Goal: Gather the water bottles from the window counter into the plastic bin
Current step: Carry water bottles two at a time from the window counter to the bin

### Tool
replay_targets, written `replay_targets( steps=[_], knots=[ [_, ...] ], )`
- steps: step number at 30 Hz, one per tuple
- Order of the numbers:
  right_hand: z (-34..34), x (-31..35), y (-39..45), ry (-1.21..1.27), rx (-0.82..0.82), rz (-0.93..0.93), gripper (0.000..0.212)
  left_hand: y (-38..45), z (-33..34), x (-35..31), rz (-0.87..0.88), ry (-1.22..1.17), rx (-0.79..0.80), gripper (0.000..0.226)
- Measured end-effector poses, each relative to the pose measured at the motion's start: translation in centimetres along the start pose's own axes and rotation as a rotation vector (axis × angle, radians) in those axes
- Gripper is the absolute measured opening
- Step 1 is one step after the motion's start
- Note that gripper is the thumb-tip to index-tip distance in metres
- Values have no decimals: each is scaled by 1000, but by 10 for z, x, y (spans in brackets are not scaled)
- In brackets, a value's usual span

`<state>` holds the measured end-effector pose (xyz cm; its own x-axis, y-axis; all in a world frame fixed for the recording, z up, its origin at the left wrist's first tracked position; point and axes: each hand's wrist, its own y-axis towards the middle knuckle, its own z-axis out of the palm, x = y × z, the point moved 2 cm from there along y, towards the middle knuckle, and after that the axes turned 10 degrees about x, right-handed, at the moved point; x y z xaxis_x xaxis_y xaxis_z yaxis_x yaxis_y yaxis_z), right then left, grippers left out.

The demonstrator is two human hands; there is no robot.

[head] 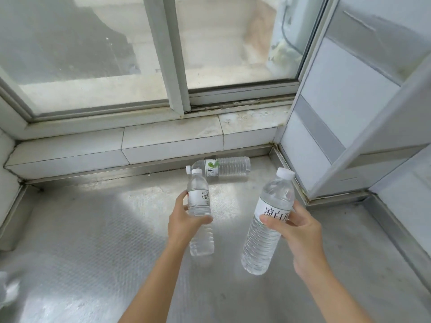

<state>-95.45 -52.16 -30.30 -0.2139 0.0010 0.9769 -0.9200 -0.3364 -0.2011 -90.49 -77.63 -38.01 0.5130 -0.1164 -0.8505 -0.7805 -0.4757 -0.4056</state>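
A: Bottles are being carried two at a time, looks like. One water bottle (200, 213) is wrapped mid-body by the left hand (184, 220), another (268, 220) is clamped at its label by the right hand (296, 231), both lifted off the desk (93, 229).

B: Makes sense, fewer trips. A third bottle (224, 167) is left lying on its side by the window ledge (163, 141). Bin isn't seen anywhere.

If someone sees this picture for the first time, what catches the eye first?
Two clear water bottles held up mid-frame: the left hand grips the smaller-looking bottle, the right hand the nearer bottle. Behind them a third bottle lies on its side on the metal counter, below the window.
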Motion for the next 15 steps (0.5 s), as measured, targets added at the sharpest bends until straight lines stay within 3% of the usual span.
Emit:
replay_targets(
  steps=[7, 15],
  knots=[
    [-58, 18, -49, 61, -93, -53, 68, -74, 52, -66, 241, -133, 179, 99],
    [-157, 22, -155, 42, -320, -95, 67, -180, 141, -121, 444, -122, 430, 100]
  ],
)
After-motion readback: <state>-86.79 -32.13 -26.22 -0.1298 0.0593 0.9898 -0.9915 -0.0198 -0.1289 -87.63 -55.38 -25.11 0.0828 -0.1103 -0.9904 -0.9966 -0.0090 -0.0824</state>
